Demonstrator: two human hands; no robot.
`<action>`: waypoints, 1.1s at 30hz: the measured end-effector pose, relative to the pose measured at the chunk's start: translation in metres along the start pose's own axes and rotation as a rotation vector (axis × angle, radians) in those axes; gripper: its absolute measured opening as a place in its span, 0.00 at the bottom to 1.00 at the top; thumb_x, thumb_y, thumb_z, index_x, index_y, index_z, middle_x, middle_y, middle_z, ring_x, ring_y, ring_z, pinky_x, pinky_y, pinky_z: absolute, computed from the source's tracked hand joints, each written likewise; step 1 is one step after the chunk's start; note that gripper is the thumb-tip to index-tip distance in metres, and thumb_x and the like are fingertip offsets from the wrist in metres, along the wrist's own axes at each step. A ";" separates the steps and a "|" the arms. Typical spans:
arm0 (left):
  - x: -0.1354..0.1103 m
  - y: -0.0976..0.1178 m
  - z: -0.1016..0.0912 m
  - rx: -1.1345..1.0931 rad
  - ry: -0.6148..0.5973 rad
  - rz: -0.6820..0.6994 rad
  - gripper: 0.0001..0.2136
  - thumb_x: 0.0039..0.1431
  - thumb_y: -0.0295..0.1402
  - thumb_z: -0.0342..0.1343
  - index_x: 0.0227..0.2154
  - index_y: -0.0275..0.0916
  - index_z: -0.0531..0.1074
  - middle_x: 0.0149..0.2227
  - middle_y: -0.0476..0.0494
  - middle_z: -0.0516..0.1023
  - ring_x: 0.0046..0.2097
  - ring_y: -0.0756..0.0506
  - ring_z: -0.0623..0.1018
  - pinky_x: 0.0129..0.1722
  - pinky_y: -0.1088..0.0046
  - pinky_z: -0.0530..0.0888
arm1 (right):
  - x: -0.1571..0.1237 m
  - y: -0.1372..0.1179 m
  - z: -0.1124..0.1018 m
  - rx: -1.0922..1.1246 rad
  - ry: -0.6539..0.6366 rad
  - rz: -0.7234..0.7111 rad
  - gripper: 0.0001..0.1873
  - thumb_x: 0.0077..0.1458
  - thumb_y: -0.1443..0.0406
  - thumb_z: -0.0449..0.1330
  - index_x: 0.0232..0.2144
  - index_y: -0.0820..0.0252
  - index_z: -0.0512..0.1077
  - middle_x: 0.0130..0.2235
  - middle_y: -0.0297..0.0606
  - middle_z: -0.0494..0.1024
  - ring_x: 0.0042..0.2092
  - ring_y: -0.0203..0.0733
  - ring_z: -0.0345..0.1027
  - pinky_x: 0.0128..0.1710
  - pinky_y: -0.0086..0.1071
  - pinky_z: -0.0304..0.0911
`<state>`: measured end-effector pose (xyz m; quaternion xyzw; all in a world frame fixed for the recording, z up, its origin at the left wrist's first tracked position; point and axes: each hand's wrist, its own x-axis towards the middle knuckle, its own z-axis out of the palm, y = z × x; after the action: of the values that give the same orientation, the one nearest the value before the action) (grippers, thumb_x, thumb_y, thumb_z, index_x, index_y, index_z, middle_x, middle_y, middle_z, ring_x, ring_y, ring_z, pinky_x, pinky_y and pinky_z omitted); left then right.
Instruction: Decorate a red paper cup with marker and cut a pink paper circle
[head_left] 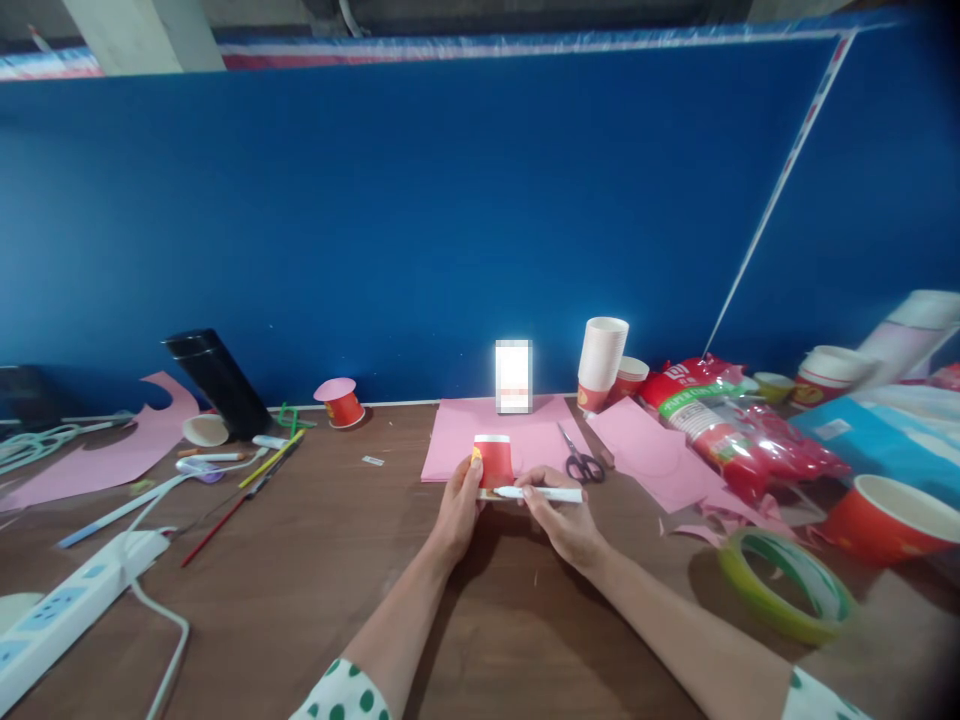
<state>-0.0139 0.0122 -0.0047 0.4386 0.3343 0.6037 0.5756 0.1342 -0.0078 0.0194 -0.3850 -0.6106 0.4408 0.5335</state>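
A small red paper cup stands upside down at the near edge of a pink paper sheet on the brown table. My left hand is closed round the cup's left side and steadies it. My right hand is closed on a white marker pen, which lies almost level with its tip at the cup's base. Black-handled scissors rest on the pink sheet just right of the cup.
A stack of white and red cups, red cup packets and a green tape roll lie to the right. A red bowl sits far right. A power strip, pencils and a black bottle lie left.
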 end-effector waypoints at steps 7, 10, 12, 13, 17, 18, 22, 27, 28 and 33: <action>0.000 -0.001 -0.001 -0.010 0.007 -0.007 0.13 0.57 0.44 0.52 0.30 0.37 0.67 0.26 0.51 0.68 0.27 0.51 0.66 0.29 0.76 0.64 | 0.002 0.004 -0.002 -0.028 -0.017 0.001 0.08 0.51 0.61 0.56 0.27 0.61 0.70 0.21 0.30 0.67 0.22 0.32 0.56 0.22 0.26 0.53; -0.001 0.000 0.000 -0.038 -0.016 -0.008 0.13 0.58 0.43 0.51 0.31 0.37 0.68 0.27 0.51 0.69 0.28 0.51 0.67 0.30 0.76 0.64 | 0.003 0.006 -0.002 -0.012 0.019 -0.012 0.09 0.52 0.61 0.56 0.27 0.61 0.70 0.22 0.32 0.69 0.23 0.33 0.57 0.23 0.26 0.54; -0.001 0.000 0.000 -0.047 -0.025 -0.009 0.12 0.59 0.43 0.51 0.31 0.38 0.68 0.27 0.51 0.70 0.28 0.51 0.67 0.31 0.76 0.64 | 0.004 0.006 -0.003 -0.003 0.026 -0.021 0.09 0.52 0.61 0.56 0.27 0.61 0.70 0.23 0.32 0.70 0.23 0.33 0.58 0.23 0.26 0.55; -0.001 0.001 0.000 -0.048 -0.027 -0.008 0.12 0.59 0.43 0.50 0.31 0.38 0.68 0.27 0.51 0.70 0.28 0.51 0.68 0.31 0.76 0.64 | 0.004 0.006 -0.003 -0.004 0.024 -0.021 0.09 0.51 0.61 0.56 0.26 0.61 0.70 0.22 0.32 0.69 0.23 0.33 0.58 0.23 0.26 0.55; -0.001 0.001 0.001 -0.070 -0.027 -0.008 0.12 0.59 0.42 0.51 0.32 0.37 0.68 0.26 0.52 0.69 0.28 0.52 0.67 0.31 0.76 0.64 | 0.003 0.005 -0.002 -0.021 0.004 -0.011 0.09 0.51 0.61 0.56 0.26 0.61 0.71 0.21 0.31 0.69 0.22 0.33 0.58 0.22 0.26 0.54; -0.001 0.001 0.000 -0.079 -0.028 -0.009 0.12 0.59 0.42 0.51 0.31 0.37 0.68 0.26 0.52 0.68 0.28 0.52 0.67 0.30 0.76 0.64 | 0.003 0.005 -0.002 -0.023 0.007 -0.014 0.09 0.51 0.61 0.57 0.26 0.61 0.71 0.21 0.32 0.69 0.22 0.33 0.58 0.22 0.26 0.55; -0.001 0.000 0.000 -0.077 -0.027 -0.016 0.12 0.59 0.42 0.51 0.31 0.37 0.68 0.27 0.50 0.70 0.28 0.51 0.68 0.30 0.76 0.64 | 0.003 0.004 -0.001 -0.001 0.027 -0.030 0.09 0.52 0.60 0.57 0.27 0.61 0.71 0.22 0.32 0.69 0.22 0.33 0.58 0.22 0.26 0.55; -0.002 0.001 0.001 -0.091 -0.008 -0.014 0.11 0.58 0.42 0.52 0.32 0.37 0.69 0.26 0.51 0.70 0.28 0.52 0.67 0.30 0.76 0.64 | 0.002 0.007 -0.002 0.019 -0.008 -0.011 0.09 0.52 0.61 0.57 0.27 0.61 0.71 0.21 0.30 0.68 0.21 0.32 0.57 0.21 0.26 0.54; -0.002 0.002 0.002 -0.101 -0.005 -0.015 0.11 0.58 0.42 0.53 0.31 0.38 0.69 0.26 0.52 0.70 0.27 0.52 0.67 0.30 0.76 0.64 | 0.002 0.008 -0.002 0.017 -0.005 -0.019 0.09 0.53 0.61 0.57 0.27 0.61 0.71 0.21 0.30 0.68 0.22 0.32 0.58 0.22 0.26 0.55; 0.000 0.000 0.001 -0.169 0.007 -0.035 0.13 0.57 0.43 0.53 0.31 0.36 0.70 0.25 0.50 0.72 0.27 0.51 0.70 0.31 0.75 0.65 | 0.003 0.016 -0.004 0.046 0.095 -0.063 0.11 0.56 0.59 0.56 0.27 0.60 0.69 0.23 0.32 0.70 0.25 0.34 0.63 0.24 0.26 0.57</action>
<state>-0.0132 0.0123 -0.0047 0.3806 0.2919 0.6211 0.6198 0.1380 0.0011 0.0052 -0.3737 -0.5861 0.4188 0.5843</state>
